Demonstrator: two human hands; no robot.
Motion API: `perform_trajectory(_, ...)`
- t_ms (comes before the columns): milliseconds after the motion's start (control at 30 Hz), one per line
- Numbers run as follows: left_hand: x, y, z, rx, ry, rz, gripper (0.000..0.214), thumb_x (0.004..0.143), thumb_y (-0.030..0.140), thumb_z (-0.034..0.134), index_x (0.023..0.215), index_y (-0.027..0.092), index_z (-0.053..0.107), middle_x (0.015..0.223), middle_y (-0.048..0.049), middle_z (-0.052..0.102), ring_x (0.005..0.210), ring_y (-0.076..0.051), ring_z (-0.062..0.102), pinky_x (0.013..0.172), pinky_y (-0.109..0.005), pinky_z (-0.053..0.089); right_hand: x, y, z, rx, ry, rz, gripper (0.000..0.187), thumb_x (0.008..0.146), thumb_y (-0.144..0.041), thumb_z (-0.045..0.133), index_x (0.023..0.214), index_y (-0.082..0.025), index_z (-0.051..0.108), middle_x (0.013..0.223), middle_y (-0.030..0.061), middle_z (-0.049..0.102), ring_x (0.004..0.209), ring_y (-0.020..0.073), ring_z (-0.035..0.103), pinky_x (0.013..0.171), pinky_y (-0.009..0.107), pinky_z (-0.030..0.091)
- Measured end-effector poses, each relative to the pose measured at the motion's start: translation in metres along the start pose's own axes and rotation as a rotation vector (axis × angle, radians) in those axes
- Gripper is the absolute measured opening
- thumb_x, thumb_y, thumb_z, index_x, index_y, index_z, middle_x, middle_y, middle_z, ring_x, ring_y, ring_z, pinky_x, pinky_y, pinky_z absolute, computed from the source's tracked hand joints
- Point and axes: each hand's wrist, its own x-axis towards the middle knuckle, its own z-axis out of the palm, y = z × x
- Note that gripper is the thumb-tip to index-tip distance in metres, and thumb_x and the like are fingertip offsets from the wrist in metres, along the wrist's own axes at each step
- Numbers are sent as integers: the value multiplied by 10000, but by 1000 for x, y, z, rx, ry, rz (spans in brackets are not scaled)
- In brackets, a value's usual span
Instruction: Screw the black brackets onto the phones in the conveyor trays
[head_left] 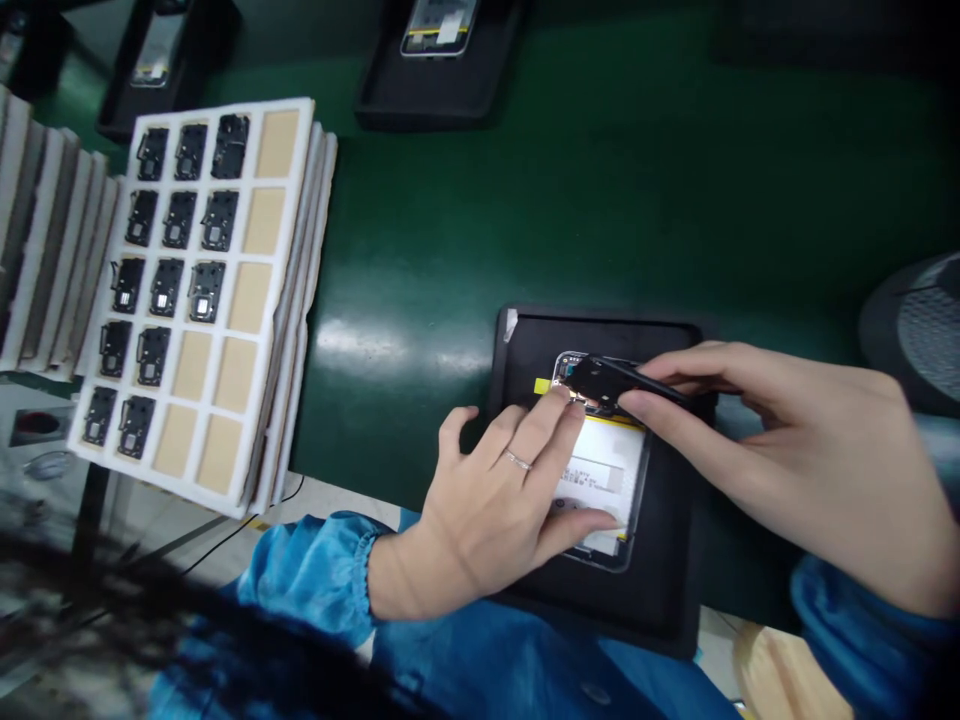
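Observation:
An opened phone (600, 470) with a white battery lies in a black tray (675, 570) on the bench. A flat black plastic part (596, 380) sits tilted over the phone's far end. My left hand (502, 490) wears a ring and rests over the phone, fingers stretched out and fingertips touching the near side of that end beside the black part. My right hand (780, 440) pinches a slim black tool (660, 385), apparently tweezers, between thumb and fingers. Its tip meets the black part; their exact contact is hidden.
On the left, a stack of white foam trays (251, 430) holds several black phone parts (180, 220) in compartments. More foam sheets (45, 240) stand farther left. Another black tray (435, 95) with a phone is at the back. A grey rounded object (922, 320) stands at right.

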Motion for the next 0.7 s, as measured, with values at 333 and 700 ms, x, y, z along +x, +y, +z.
perform_trajectory(333, 3, -1, 3, 66, 90, 17, 621, 1235, 584, 433, 1513, 117, 732, 1585, -121, 764, 1260, -294, 759, 1070, -573, 523, 1, 1, -1, 7, 5, 12, 402, 937, -587, 511, 1062, -223, 626, 878, -18, 703, 750, 82, 660, 671, 235, 486)
perform_trajectory(700, 5, 4, 0, 125, 93, 54, 633, 1218, 559, 496, 1515, 49, 726, 1638, -133, 717, 1292, -309, 799, 1014, -582, 587, 1, 1, -1, 2, -3, 6, 415, 947, -605, 482, 1076, -237, 627, 902, -17, 721, 768, 97, 691, 663, 250, 513)
